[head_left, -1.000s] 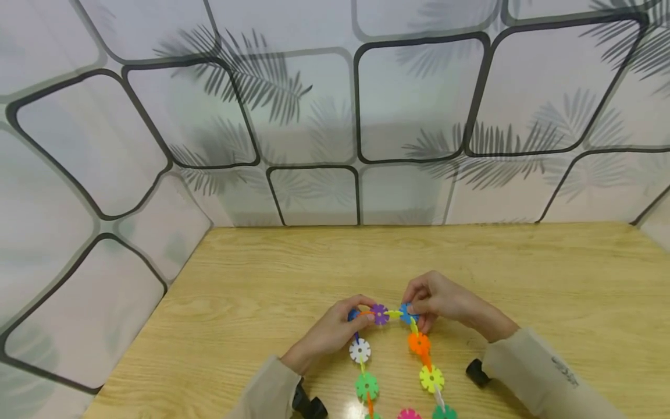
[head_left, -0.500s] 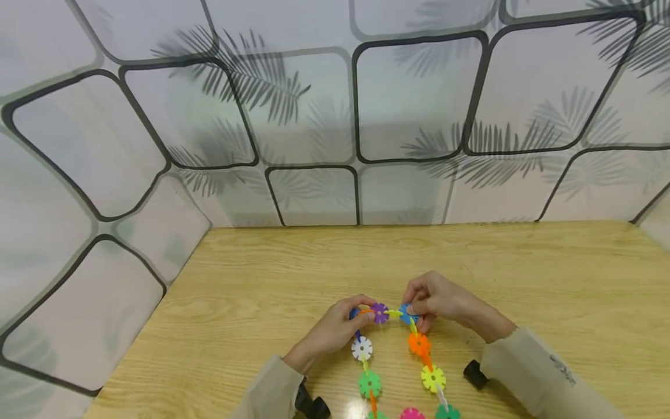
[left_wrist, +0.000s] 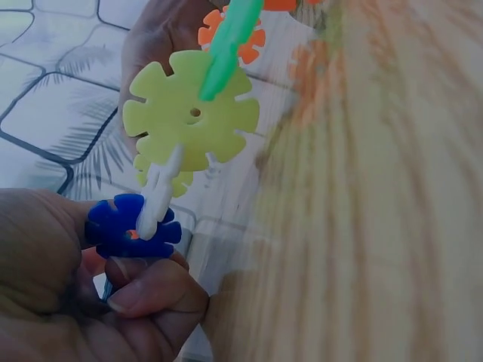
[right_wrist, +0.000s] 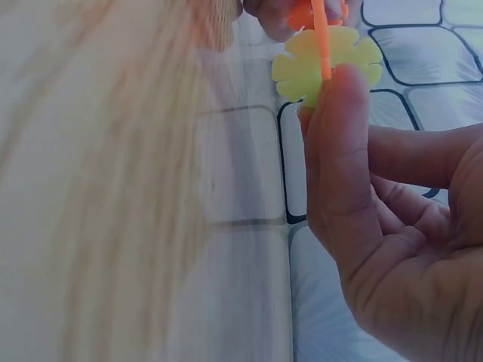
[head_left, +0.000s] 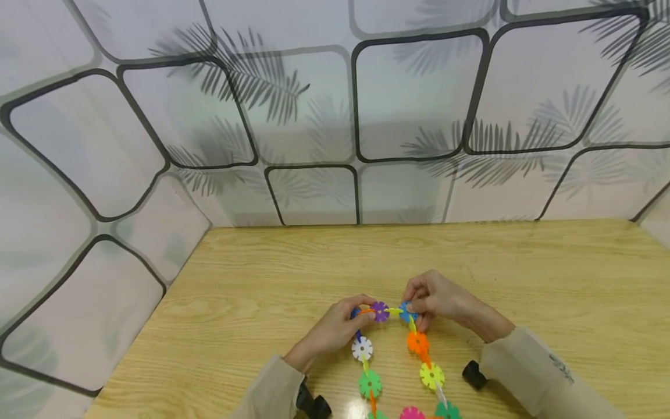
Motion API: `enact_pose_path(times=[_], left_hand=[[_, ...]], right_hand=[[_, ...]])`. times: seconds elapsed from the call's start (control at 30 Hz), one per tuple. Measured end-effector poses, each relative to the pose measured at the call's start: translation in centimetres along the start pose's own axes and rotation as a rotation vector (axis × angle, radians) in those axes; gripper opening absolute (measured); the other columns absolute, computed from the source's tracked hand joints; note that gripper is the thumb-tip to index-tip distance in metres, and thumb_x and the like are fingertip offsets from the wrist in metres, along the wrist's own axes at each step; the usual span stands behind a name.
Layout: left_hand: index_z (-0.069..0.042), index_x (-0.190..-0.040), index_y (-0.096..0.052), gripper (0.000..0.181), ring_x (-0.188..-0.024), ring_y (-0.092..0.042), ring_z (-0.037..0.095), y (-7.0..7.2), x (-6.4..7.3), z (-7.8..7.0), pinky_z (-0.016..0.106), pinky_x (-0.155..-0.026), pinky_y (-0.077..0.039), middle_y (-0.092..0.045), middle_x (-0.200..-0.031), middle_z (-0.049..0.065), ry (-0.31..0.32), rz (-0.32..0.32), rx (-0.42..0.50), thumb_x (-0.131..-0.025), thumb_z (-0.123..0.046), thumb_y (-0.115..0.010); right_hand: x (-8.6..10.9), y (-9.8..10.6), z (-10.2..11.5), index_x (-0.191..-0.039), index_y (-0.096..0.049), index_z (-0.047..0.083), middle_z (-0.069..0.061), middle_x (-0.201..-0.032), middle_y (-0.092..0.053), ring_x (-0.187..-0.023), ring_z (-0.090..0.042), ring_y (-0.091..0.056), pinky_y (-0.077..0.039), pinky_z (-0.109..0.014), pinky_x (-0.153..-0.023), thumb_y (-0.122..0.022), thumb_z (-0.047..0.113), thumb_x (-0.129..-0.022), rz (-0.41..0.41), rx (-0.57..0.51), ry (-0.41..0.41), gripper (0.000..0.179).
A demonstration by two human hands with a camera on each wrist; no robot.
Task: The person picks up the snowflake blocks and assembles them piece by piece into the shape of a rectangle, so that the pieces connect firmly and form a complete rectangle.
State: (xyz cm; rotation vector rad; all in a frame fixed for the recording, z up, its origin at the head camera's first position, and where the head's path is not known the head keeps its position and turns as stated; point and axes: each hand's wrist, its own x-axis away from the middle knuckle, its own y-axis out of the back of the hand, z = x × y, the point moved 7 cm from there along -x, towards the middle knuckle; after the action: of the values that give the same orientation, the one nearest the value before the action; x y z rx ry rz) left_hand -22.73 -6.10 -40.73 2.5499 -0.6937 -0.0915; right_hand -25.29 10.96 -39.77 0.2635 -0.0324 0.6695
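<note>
A chain of notched plastic interlocking discs runs between the two hands and down toward the near edge in the head view. My left hand (head_left: 335, 326) grips its upper left corner, thumb and fingers around the dark blue disc (left_wrist: 121, 226) and the edge-on orange one beside it. Just right of those fingertips is a purple disc (head_left: 380, 312), joined by an edge-on yellow disc (head_left: 394, 312) to a light blue disc (head_left: 407, 312). My right hand (head_left: 439, 299) pinches that light blue disc between thumb and fingers. The fingers partly hide both held pieces.
Down the left side hang a white disc (head_left: 362, 348) and a green disc (head_left: 370, 384). An orange disc (head_left: 418, 343) and a yellow disc (head_left: 431, 376) form the right side. A pink disc (head_left: 412, 414) is cut by the frame. Patterned cloth (head_left: 314, 134) borders the wooden table (head_left: 235, 279).
Both hands keep their grips in nearly the same place. The white and green discs on the left side, and the pink one below, have shifted slightly right.
</note>
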Motion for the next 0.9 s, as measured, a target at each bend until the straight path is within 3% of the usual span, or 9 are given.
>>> enact_pose_path(times=[0.1, 0.2, 0.27, 0.33, 0.37, 0.47, 0.63, 0.8, 0.9], left_hand=[[0.000, -0.130, -0.064, 0.030, -0.080, -0.054, 0.016, 0.0, 0.1, -0.1, 0.032, -0.076, -0.045, -0.064, -0.108, 0.011, -0.002, 0.010, 0.003, -0.105, -0.014, -0.056], [0.002, -0.124, -0.067, 0.027, -0.076, -0.054, 0.016, 0.1, 0.0, -0.1, 0.030, -0.074, -0.046, -0.066, -0.109, 0.011, -0.002, 0.024, 0.027, -0.105, -0.012, -0.056], [0.003, -0.120, -0.068, 0.024, -0.065, -0.051, 0.012, 0.1, 0.0, -0.1, 0.026, -0.065, -0.046, -0.065, -0.093, 0.007, 0.007, 0.035, 0.054, -0.105, -0.012, -0.056], [0.003, -0.116, -0.069, 0.021, -0.051, -0.035, 0.008, 0.2, 0.0, 0.0, 0.021, -0.052, -0.034, -0.053, -0.074, 0.000, 0.019, 0.045, 0.078, -0.105, -0.011, -0.056], [0.003, -0.114, -0.068, 0.020, -0.049, -0.034, 0.007, 0.2, 0.0, -0.1, 0.020, -0.049, -0.033, -0.047, -0.067, -0.001, 0.022, 0.048, 0.086, -0.105, -0.010, -0.056], [0.002, -0.113, -0.069, 0.020, -0.049, -0.034, 0.007, 0.2, 0.0, 0.0, 0.019, -0.048, -0.032, -0.047, -0.068, -0.003, 0.043, 0.044, 0.104, -0.104, -0.011, -0.057], [0.002, -0.120, -0.068, 0.025, -0.057, -0.039, 0.008, 0.4, -0.4, 0.2, 0.019, -0.053, -0.034, -0.051, -0.078, -0.002, 0.078, 0.008, 0.135, -0.103, -0.014, -0.061], [0.002, -0.132, -0.061, 0.036, -0.055, -0.037, 0.008, 0.9, -0.8, 0.3, 0.021, -0.052, -0.033, -0.042, -0.066, -0.003, 0.054, -0.039, 0.107, -0.102, -0.018, -0.062], [0.001, -0.140, -0.053, 0.044, -0.059, -0.044, 0.010, 1.2, -0.7, 0.4, 0.023, -0.056, -0.037, -0.050, -0.076, 0.000, 0.047, -0.040, 0.101, -0.104, -0.023, -0.059]], right_hand=[[0.0, 0.1, 0.1, -0.095, -0.062, -0.012, -0.010, -0.073, -0.064, -0.057, -0.017, -0.065, -0.060, -0.038, -0.058, -0.057, -0.011, -0.096, -0.016, -0.011, -0.001, 0.006], [0.0, 0.1, 0.4, -0.096, -0.062, -0.012, -0.010, -0.073, -0.064, -0.058, -0.016, -0.064, -0.060, -0.037, -0.058, -0.057, -0.011, -0.097, -0.029, -0.013, 0.000, 0.006], [-0.1, 0.2, 0.6, -0.096, -0.062, -0.012, -0.009, -0.073, -0.063, -0.057, -0.016, -0.064, -0.060, -0.037, -0.058, -0.056, -0.012, -0.097, -0.040, -0.012, 0.004, 0.006], [-0.1, 0.2, 0.8, -0.096, -0.062, -0.012, -0.010, -0.073, -0.063, -0.057, -0.016, -0.064, -0.060, -0.036, -0.058, -0.056, -0.012, -0.097, -0.043, -0.009, 0.009, 0.005], [-0.1, 0.2, 0.9, -0.096, -0.062, -0.012, -0.010, -0.073, -0.064, -0.057, -0.016, -0.064, -0.060, -0.036, -0.058, -0.056, -0.012, -0.097, -0.042, -0.008, 0.014, 0.005], [-0.2, 0.2, 1.0, -0.097, -0.062, -0.013, -0.009, -0.074, -0.064, -0.058, -0.016, -0.064, -0.060, -0.036, -0.058, -0.057, -0.011, -0.097, -0.037, -0.003, 0.022, 0.005], [-0.3, 0.7, 0.8, -0.098, -0.063, -0.013, -0.009, -0.073, -0.065, -0.058, -0.014, -0.063, -0.059, -0.032, -0.057, -0.059, -0.008, -0.096, -0.038, 0.012, 0.017, 0.007], [-0.4, 1.4, 0.7, -0.100, -0.064, -0.012, -0.010, -0.076, -0.068, -0.060, -0.013, -0.064, -0.058, -0.030, -0.058, -0.061, -0.004, -0.097, -0.027, 0.030, 0.014, 0.009], [-0.3, 2.2, 0.4, -0.102, -0.063, -0.011, -0.011, -0.078, -0.067, -0.062, -0.016, -0.065, -0.059, -0.032, -0.061, -0.060, -0.003, -0.098, -0.032, 0.025, -0.009, 0.010]])
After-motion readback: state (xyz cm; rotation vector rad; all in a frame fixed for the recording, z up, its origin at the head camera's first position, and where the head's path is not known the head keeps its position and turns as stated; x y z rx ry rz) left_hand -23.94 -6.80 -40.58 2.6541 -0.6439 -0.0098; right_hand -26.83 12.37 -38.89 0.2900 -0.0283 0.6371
